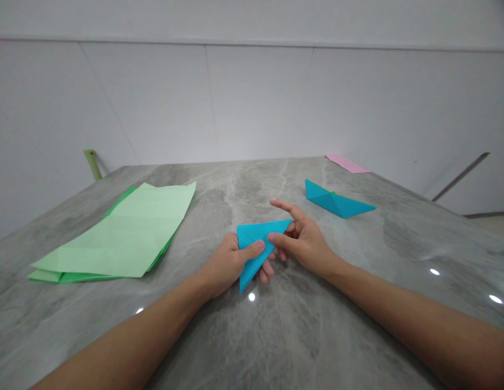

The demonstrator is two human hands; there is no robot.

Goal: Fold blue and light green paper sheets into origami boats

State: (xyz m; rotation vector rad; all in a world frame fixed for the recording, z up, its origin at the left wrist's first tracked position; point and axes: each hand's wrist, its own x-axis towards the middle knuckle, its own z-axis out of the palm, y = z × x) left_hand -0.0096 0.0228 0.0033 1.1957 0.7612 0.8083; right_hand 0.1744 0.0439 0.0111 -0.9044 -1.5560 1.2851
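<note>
**Blue paper triangle point(255, 245) pinched between both hands, sharp tip toward you**

Your left forearm point(125, 336) reaches in from the lower left and your right forearm point(418, 314) from the lower right. Your left hand point(225, 265) grips the blue paper triangle from the left: the left thumb point(254, 249) lies across its face, and the fingers curl behind it, their tips showing at its lower right edge. Your right hand point(304, 244) holds the right corner, with the right thumb point(278, 242) on the front and the middle fingers behind. Your right forefinger point(282, 206) is lifted off the paper and points to the upper left.

The triangle sits just below the frame's centre, above the grey marble table point(300, 330). Its top edge runs almost level, and its longest edge slants from the right corner down to the tip at the lower left.

Farther out, a stack of green paper sheets point(113, 233) lies well apart at the left. A blue paper boat point(335, 200) lies near your right hand, toward the upper right, its long axis nearly level. A pink paper strip point(347, 163) lies on the far table edge, before the white wall point(252, 97).
</note>
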